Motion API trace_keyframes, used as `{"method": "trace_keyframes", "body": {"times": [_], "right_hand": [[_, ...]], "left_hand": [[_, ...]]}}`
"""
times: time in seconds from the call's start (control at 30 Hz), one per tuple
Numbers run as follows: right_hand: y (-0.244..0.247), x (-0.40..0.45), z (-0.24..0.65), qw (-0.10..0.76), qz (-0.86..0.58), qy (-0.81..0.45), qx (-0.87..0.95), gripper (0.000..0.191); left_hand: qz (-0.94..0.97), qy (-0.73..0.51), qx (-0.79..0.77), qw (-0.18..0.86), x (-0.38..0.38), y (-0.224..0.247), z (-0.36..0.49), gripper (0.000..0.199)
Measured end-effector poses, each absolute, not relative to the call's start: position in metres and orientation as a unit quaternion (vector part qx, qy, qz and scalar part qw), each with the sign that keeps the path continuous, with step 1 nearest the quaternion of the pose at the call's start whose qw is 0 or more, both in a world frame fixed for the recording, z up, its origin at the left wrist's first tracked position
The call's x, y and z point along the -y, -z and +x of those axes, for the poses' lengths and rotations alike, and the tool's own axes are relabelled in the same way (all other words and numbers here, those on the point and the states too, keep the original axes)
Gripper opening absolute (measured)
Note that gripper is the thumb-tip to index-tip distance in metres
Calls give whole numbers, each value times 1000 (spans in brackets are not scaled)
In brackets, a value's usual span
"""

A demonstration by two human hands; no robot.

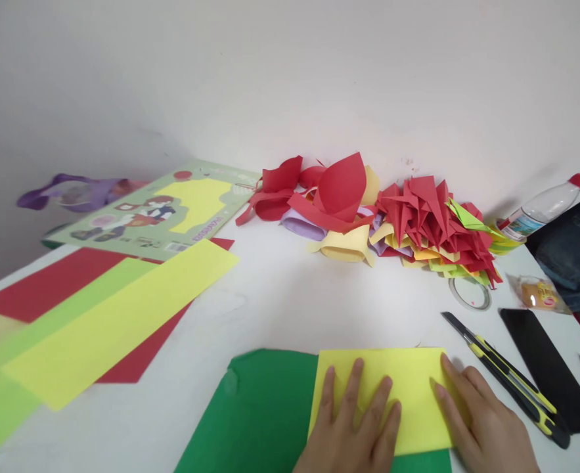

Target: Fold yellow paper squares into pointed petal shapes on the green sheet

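A sheet of yellow paper [418, 394] lies over a green cutting mat [270, 401] at the front of the table. My left hand [351, 427] is spread flat on the sheet, palm down, pressing its left half. At the sheet's right edge, my right hand [491, 420] rests with its thumb and index fingertip apart on the paper. Its other fingers are bent beside the edge. Whether the yellow paper is folded I cannot tell.
Long paper strips, one yellow [127, 322], overlap at left by a printed paper pack [171, 213]. Red folded paper pieces [422, 213] pile against the wall. At right are a tape roll [469, 293], box cutter [506, 378], black strip [548, 368], wrapped snack [538, 293] and bottle [540, 207].
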State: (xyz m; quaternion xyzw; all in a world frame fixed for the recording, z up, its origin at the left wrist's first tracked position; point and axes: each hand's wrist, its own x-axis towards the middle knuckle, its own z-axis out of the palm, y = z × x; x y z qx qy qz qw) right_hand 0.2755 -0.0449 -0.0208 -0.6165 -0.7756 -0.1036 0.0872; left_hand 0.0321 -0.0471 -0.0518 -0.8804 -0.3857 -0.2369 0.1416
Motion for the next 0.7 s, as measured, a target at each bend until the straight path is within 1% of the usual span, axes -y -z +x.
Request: {"method": "trace_keyframes", "body": {"times": [0.13, 0.23, 0.47, 0.63, 0.7], "right_hand": [[21, 45, 275, 72, -617, 107, 776, 45], [20, 44, 273, 78, -612, 107, 780, 45], [16, 43, 268, 93, -619, 94, 774, 43], [9, 42, 260, 111, -629, 84, 765, 43], [5, 42, 255, 116, -630, 79, 764, 44]], "left_hand": [[-875, 246, 397, 129, 46, 52, 33, 24], [-874, 247, 400, 122, 47, 54, 34, 25], [-857, 254, 436, 108, 50, 58, 39, 20], [-879, 255, 390, 102, 45, 53, 32, 27], [-876, 260, 398, 85, 44, 53, 31, 28]]}}
